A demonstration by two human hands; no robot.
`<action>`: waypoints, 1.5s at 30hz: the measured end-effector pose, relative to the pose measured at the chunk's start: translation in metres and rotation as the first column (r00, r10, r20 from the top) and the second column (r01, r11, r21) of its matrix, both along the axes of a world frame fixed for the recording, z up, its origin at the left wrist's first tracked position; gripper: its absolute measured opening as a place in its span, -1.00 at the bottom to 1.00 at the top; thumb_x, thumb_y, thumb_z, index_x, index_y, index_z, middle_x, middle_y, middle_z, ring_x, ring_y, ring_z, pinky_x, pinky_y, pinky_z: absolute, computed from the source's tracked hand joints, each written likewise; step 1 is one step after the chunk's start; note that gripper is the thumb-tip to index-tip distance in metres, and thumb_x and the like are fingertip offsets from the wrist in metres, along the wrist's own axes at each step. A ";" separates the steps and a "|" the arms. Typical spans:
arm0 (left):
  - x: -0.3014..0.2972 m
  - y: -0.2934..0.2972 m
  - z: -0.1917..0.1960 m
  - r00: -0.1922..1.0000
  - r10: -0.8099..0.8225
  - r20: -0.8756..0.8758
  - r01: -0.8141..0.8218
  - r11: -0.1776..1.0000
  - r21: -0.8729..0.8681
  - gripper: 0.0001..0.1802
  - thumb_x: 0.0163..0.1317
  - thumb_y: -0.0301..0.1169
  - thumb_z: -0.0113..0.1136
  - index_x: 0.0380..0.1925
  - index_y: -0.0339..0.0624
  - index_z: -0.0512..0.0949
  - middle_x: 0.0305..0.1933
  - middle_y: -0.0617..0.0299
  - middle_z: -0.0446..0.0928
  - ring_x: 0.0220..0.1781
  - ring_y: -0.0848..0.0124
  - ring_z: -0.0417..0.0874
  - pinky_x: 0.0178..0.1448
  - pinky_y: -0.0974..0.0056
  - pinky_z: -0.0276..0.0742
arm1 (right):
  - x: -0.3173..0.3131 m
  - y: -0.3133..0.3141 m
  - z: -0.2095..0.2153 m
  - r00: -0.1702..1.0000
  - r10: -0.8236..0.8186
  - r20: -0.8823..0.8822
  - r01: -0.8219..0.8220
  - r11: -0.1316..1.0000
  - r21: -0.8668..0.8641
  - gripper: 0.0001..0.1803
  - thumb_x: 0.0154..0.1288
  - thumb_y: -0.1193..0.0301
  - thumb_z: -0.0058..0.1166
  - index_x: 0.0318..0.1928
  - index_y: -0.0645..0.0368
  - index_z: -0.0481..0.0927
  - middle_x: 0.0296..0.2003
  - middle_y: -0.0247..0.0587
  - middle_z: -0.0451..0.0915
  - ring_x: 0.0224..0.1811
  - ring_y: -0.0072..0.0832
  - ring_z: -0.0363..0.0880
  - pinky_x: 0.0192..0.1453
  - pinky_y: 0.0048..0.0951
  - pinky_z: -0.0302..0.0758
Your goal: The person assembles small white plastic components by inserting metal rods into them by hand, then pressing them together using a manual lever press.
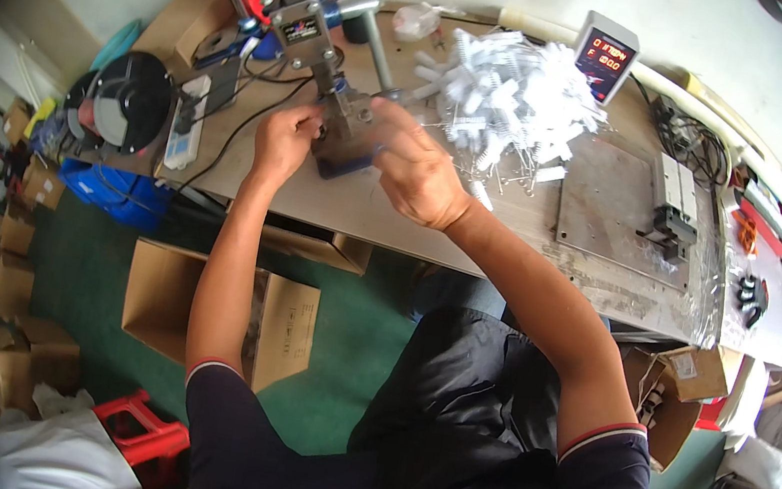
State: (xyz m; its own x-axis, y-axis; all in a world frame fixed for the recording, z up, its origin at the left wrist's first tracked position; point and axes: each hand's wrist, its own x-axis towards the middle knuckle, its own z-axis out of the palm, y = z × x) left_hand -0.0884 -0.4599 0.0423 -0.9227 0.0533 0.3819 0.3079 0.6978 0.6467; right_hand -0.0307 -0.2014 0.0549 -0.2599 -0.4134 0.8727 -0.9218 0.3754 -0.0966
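Note:
A small bench press [323,57] of grey metal, with a dark base [347,165], stands at the table's front edge. My left hand [286,140] is at the left side of its tooling, fingers pressed together; what they hold, if anything, is hidden. To the right of the press is my right hand [419,170], its bent fingers smeared by motion close to the tooling, so their grip is unclear. Beyond the right hand lies a heap of white plastic pieces with thin metal pins [519,97].
A box-shaped meter with a red display [605,59] stands behind the heap. Right of it lie a flat metal plate [610,201] and a metal fixture [675,206]. A black reel [134,103] and a power strip [188,123] are at left. An open cardboard box [283,325] sits below.

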 end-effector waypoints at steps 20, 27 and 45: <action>0.216 -0.156 -0.125 0.826 0.563 0.008 -0.555 0.813 0.177 -0.72 0.41 -0.35 0.25 0.04 -0.18 0.71 -0.33 0.11 0.76 -0.33 0.30 0.76 -0.13 0.25 0.61 | 0.043 0.126 0.022 0.891 -0.305 0.336 0.293 0.952 0.086 -0.74 0.25 0.61 0.16 -0.07 0.10 0.71 -0.23 -0.16 0.71 -0.24 -0.14 0.71 -0.22 -0.19 0.65; 0.304 -0.203 -0.225 0.657 0.753 -0.021 -0.634 0.538 -0.555 -0.58 0.22 -0.39 0.35 0.10 -0.18 0.66 0.13 -0.03 0.62 0.24 -0.02 0.57 0.32 -0.09 0.46 | 0.030 0.140 -0.041 0.878 -0.353 0.323 0.178 0.868 0.464 -0.60 0.27 0.64 0.07 0.06 -0.01 0.71 -0.16 -0.23 0.68 -0.14 -0.16 0.70 -0.14 -0.20 0.67; 0.333 -0.154 -0.279 0.646 0.740 0.187 -0.666 0.666 -0.335 -0.74 0.33 -0.41 0.22 -0.03 -0.19 0.70 0.06 0.00 0.65 0.17 -0.03 0.57 0.28 -0.07 0.48 | 0.004 0.107 -0.027 0.892 -0.382 0.243 0.076 0.655 0.752 -0.68 0.10 0.63 0.05 -0.10 0.13 0.59 -0.05 -0.19 0.52 0.08 -0.23 0.57 0.02 -0.17 0.66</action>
